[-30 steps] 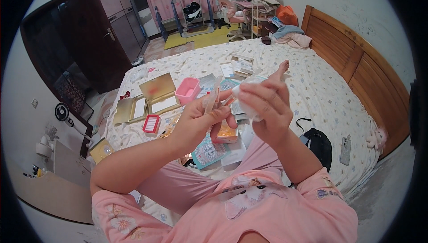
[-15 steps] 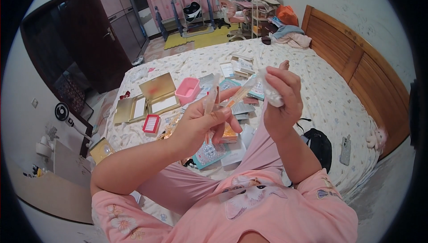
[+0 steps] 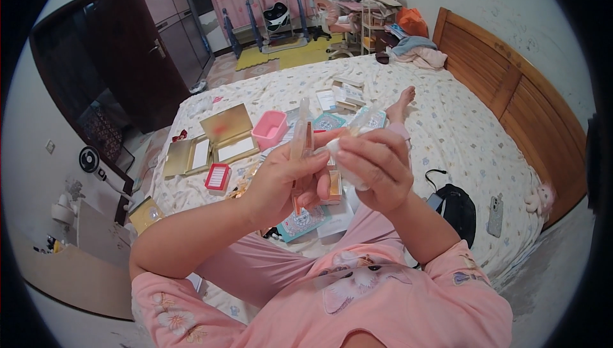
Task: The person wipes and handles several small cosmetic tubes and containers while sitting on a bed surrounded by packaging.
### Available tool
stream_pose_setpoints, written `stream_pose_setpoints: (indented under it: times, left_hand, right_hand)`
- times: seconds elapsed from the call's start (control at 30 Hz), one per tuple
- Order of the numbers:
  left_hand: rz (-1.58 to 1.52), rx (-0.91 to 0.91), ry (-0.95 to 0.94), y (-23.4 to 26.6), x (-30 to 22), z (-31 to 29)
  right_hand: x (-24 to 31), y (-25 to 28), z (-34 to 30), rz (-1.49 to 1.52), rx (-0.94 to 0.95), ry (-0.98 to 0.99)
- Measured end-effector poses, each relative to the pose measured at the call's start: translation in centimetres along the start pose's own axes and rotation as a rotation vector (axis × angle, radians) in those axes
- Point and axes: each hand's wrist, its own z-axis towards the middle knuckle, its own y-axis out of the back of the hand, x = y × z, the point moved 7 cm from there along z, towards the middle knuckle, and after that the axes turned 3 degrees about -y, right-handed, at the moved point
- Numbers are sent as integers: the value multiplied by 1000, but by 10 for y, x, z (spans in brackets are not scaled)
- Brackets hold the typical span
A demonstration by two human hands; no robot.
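White wad gripped in right hand, left hand pinching clear sleeve, teal packaging, lettering unclear

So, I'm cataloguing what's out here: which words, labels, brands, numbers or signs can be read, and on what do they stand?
None can be read.
Teal patterned packet: printing too small.
White boxes: marks too small and blurred.
Red-edged box: fine lines, too small to make out.
Clear slim item in the left hand: no writing can be made out.
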Motion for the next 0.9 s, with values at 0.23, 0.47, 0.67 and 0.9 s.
stream_pose_setpoints:
  times: [0.23, 0.47, 0.67, 0.9]
  left_hand:
    - [12, 9, 46, 0, 0, 0]
    - [-37, 0, 28, 1, -1, 1]
    - [180, -14, -38, 1, -4, 3]
    - [572, 7, -153, 3, -3, 5]
  right_hand:
    - [-35, 9, 8, -94, -113, -86]
    - [-54, 8, 6, 246, -115, -374]
    - [-67, 2, -3, 718, -123, -689]
    - [-42, 13, 16, 264, -70, -388]
